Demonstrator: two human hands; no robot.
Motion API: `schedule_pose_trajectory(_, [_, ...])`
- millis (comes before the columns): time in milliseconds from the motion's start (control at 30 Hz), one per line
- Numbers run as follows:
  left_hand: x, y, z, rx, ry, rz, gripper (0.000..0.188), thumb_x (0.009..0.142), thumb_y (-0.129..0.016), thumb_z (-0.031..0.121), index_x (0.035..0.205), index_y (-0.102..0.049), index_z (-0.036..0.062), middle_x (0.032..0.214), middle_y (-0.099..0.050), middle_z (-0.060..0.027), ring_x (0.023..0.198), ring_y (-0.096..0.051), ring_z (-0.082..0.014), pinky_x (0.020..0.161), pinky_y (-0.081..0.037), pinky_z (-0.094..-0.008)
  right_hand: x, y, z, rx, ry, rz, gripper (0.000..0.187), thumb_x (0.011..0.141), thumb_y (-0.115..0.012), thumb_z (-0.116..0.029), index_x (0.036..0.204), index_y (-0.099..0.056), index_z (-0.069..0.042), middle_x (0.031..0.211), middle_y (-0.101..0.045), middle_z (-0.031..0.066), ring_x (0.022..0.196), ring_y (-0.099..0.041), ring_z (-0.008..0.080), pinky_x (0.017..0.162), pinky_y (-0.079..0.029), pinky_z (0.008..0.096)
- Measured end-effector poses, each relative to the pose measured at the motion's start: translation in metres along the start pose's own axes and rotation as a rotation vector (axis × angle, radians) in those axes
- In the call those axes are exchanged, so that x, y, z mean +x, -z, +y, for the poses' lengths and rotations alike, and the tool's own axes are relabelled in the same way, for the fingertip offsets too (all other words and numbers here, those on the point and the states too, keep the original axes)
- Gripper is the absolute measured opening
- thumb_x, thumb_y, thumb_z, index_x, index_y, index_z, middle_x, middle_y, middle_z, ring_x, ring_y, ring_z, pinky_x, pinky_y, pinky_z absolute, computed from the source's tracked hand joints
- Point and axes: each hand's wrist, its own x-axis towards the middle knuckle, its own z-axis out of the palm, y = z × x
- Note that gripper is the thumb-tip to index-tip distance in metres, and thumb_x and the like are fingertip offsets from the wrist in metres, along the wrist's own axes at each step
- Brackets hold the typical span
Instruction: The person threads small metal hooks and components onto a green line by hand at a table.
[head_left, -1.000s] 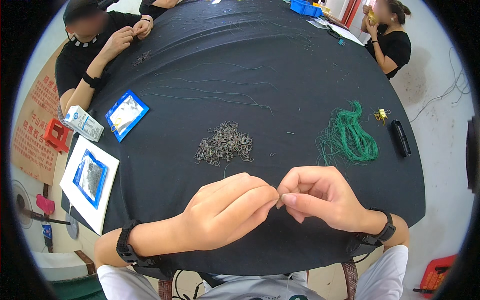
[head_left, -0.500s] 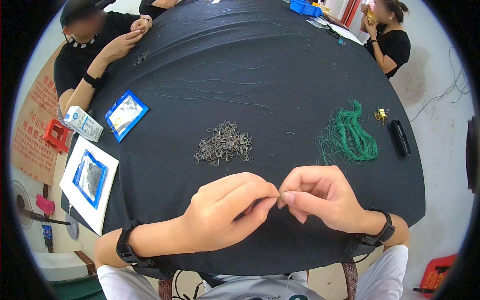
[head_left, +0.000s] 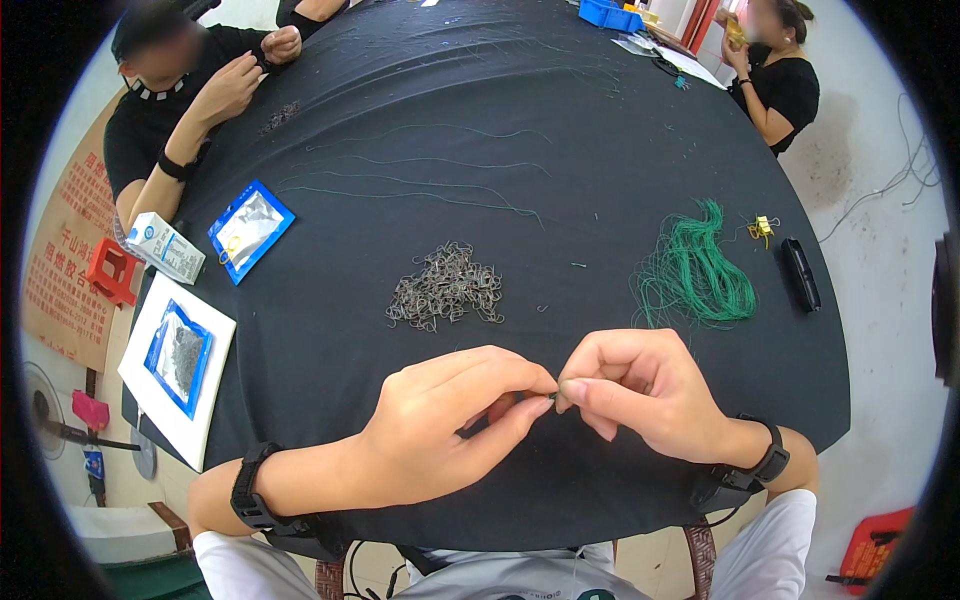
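The item under inspection is a green bit (head_left: pixel 553 397), tiny, dark and too fine to identify, held above the worktop (head_left: pixel 330 320) toward its near edge. The fingers of the left hand (head_left: pixel 440 425) and right hand (head_left: pixel 645 390) are pinched narrowly on it, tips meeting. Beyond lies a loose heap of grey wire hooks (head_left: pixel 446 288). By the left edge, a blue-bordered pouch (head_left: pixel 162 340) contains small dark pieces (too fine to count) and lies on a white board (head_left: pixel 212 415); a silver-faced pouch (head_left: pixel 252 232) has indeterminable contents. A blue tray (head_left: pixel 607 16) stands at the far edge.
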Motion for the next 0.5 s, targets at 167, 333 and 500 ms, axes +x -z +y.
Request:
schedule_pose_trajectory(167, [0.0, -0.0009, 0.0013, 0.055, -0.056, 0.038, 0.014, 0.075, -0.067, -0.002, 0.088, -0.065, 0.0018, 0.076, -0.064, -0.0062, 0.056, -0.055, -0.0079, 0.048, -0.042, -0.0189, -0.0008, -0.0025, 0.0005, -0.039, 0.013, 0.015, 0.012, 0.09, -0.055, -0.009, 0.086, -0.06, 0.001, 0.065, -0.054, -0.0027, 0.057, -0.048, 0.0015, 0.05, -0.036, 0.0187])
schedule_pose_trajectory(333, [-0.0007, 0.003, 0.0036, -0.016, 0.111, -0.002, 0.01, 0.077, -0.065, -0.003, 0.087, -0.065, 0.0002, 0.078, -0.064, -0.0065, 0.06, -0.057, -0.0067, 0.05, -0.043, -0.0187, -0.0002, -0.0022, -0.0011, -0.115, 0.045, 0.027, 0.011, 0.09, -0.056, -0.009, 0.088, -0.061, 0.001, 0.065, -0.054, -0.0038, 0.057, -0.046, 0.0001, 0.05, -0.035, 0.018])
schedule_pose_trajectory(500, [-0.0016, 0.0034, 0.0016, -0.099, 0.154, 0.021, 0.01, 0.078, -0.064, -0.004, 0.088, -0.063, -0.0005, 0.076, -0.062, -0.0049, 0.063, -0.058, -0.0063, 0.051, -0.043, -0.0181, -0.0001, 0.0028, -0.006, -0.245, 0.066, 0.064, 0.012, 0.089, -0.054, -0.006, 0.089, -0.063, 0.003, 0.069, -0.056, -0.0011, 0.056, -0.044, 0.0013, 0.05, -0.032, 0.0178])
